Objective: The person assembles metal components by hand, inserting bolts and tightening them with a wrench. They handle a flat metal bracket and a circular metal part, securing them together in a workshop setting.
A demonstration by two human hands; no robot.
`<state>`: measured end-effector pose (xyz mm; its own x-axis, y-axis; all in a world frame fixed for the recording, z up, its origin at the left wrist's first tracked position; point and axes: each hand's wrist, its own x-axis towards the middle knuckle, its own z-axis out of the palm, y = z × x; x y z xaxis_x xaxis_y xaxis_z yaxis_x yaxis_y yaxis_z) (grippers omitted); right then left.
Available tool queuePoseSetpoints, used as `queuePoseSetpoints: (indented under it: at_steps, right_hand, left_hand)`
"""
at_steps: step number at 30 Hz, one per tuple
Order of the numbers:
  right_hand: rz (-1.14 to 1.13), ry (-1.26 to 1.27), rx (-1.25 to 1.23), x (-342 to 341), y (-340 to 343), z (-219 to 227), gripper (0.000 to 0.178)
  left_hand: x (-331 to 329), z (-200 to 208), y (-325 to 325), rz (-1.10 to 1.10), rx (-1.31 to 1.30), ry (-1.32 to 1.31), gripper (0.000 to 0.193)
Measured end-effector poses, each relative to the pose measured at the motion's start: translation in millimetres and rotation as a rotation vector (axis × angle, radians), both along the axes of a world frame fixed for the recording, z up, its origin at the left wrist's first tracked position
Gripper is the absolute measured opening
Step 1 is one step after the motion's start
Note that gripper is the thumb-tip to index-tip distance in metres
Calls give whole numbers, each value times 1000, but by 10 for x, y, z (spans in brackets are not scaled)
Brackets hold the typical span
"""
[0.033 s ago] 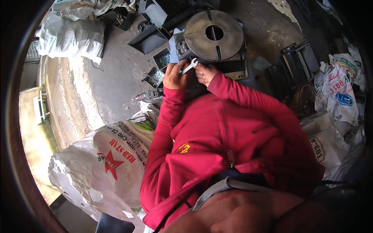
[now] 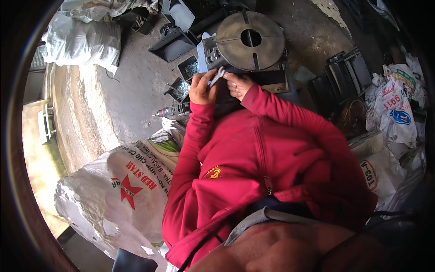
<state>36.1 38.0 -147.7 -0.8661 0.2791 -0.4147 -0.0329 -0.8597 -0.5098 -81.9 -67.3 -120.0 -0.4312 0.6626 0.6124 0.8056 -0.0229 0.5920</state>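
Wrench (image 2: pixel 217 76), silvery, fork-ended, in the grip of the left hand (image 2: pixel 202 90), right hand (image 2: pixel 238 85) with hold unclear

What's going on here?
Someone in a red zip-up jacket is holding a silver open-ended metal wrench in the left hand. The right hand is close to the wrench's far end; contact is hard to tell. Just beyond the hands sits a round, slotted, grey-brown metal disc with a central hole.

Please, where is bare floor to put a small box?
The grey concrete floor looks mostly bare between the white plastic sack at upper left and the dark drill-like tool. Around the left hand and right hand it is crowded: open dark trays at left, a round slotted metal disc ahead.
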Motion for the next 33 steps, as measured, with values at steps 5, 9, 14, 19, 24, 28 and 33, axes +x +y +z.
queuePoseSetpoints:
  at_steps: [5,9,14,19,24,28,33]
  right_hand:
    - [-34,-37,55,-9,6,60,24]
    - [-56,-65,67,-19,15,99,24]
    - [-53,-56,61,-4,27,75,23]
    - [-85,-99,82,-33,4,132,22]
    - [-91,-81,48,14,-2,127,21]
    - [-78,-96,24,-14,23,101,20]
    - [-83,-102,9,-9,10,128,21]
  left_hand:
    - [70,-17,31,164,19,-67,26]
    - [-14,20,75,45,4,31,31]
    - [93,74,42,147,62,-97,31]
    - [5,28,16,57,-28,-34,28]
    - [63,83,44,77,59,-94,26]
    - [42,-10,49,123,-2,-60,25]
    - [89,200,-14,83,-15,-140,27]
